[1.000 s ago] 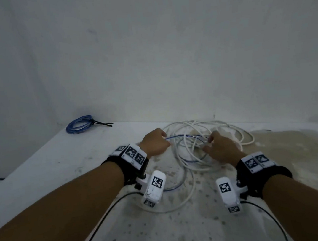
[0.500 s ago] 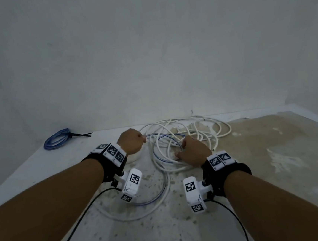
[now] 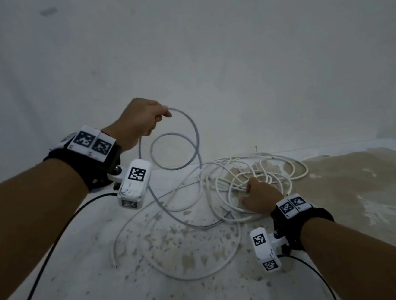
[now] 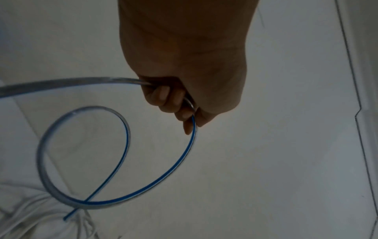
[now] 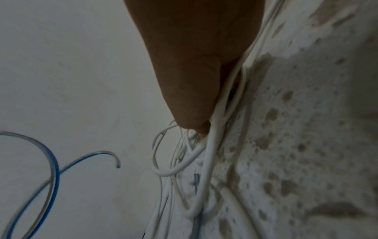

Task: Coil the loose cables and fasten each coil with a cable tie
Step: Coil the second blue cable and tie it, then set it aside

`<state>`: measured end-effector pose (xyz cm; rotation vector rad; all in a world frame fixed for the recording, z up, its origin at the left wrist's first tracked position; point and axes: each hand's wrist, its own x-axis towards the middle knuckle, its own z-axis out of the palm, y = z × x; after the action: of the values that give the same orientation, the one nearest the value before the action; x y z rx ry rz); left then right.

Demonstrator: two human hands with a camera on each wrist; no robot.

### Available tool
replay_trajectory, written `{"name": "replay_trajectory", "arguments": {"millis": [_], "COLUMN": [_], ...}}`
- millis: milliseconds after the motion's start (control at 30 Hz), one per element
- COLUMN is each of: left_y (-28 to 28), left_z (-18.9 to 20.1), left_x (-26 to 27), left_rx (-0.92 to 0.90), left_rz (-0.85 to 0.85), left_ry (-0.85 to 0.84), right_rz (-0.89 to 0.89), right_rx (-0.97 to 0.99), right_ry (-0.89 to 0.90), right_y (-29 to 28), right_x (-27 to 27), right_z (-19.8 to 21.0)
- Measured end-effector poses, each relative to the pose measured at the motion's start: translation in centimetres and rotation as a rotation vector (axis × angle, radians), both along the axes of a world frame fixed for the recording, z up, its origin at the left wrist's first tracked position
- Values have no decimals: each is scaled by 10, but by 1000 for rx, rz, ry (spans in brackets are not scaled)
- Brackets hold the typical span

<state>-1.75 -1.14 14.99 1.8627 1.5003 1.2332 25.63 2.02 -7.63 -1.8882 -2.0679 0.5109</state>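
My left hand [image 3: 157,119] is raised above the surface and grips a clear cable with a blue stripe [image 3: 198,137]. The cable hangs from it in a loop and trails down to the floor. In the left wrist view my fingers [image 4: 180,106] curl round this cable [image 4: 92,107]. My right hand [image 3: 256,192] sits low on the tangle of white cable [image 3: 239,167], fingers curled. In the right wrist view white strands [image 5: 212,153] run under that hand [image 5: 196,97], with the striped cable [image 5: 55,165] off to the left.
The surface [image 3: 206,294] is white and speckled, with a brown stain [image 3: 364,182] at the right. A white wall [image 3: 207,52] rises close behind the cables. A loose end of white cable [image 3: 115,266] lies at the front left. Black camera leads trail from both wrists.
My left hand has risen from the surface, lifting the striped cable up out of the white tangle into a hanging loop. My right hand has stayed on the white cable.
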Motion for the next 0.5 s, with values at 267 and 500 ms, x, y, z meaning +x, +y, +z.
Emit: {"name": "replay_trajectory", "arguments": {"millis": [267,500], "left_y": [-34,-36], "left_z": [-10,-6], "left_x": [-18,-12], "left_rx": [17,24], "left_rz": [-65,48], "left_ry": [37,-161], "right_rz": [-74,112], "right_rx": [284,68], "right_ry": [77,1159], "right_y": [-8,-46], "right_x": [-20,-102], "right_z": [48,107]}}
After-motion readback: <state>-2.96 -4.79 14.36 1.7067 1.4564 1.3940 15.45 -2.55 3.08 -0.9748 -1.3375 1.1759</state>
